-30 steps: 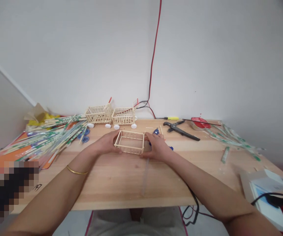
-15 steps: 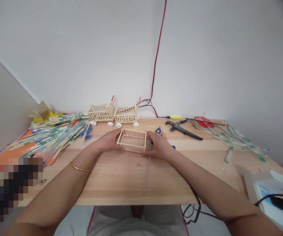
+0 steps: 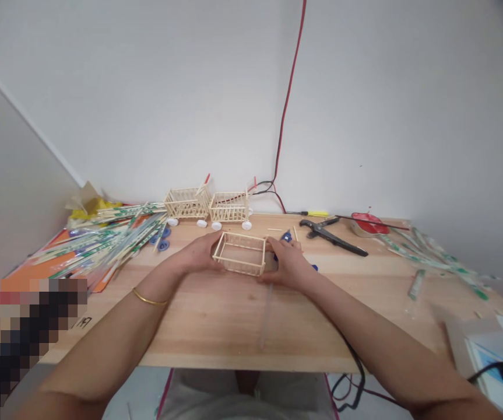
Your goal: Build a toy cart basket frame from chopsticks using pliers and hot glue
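Between my two hands is a small open basket frame built from thin wooden sticks. My left hand grips its left end, fingers behind and thumb in front. On the opposite end, my right hand holds it the same way. A blue glue gun lies just behind my right hand and is partly hidden by it. Farther back, two finished-looking stick carts stand on white wheels, a left cart and a right cart, each with a red-tipped handle.
Paper-wrapped sticks are heaped at the left beside blue wheels. Black pliers, a yellow pen and a red container lie along the back. Torn wrappers and a white box are on the right.
The whole view has shifted slightly, so everything sits a little farther right and lower. Both hands keep their hold on the basket frame.
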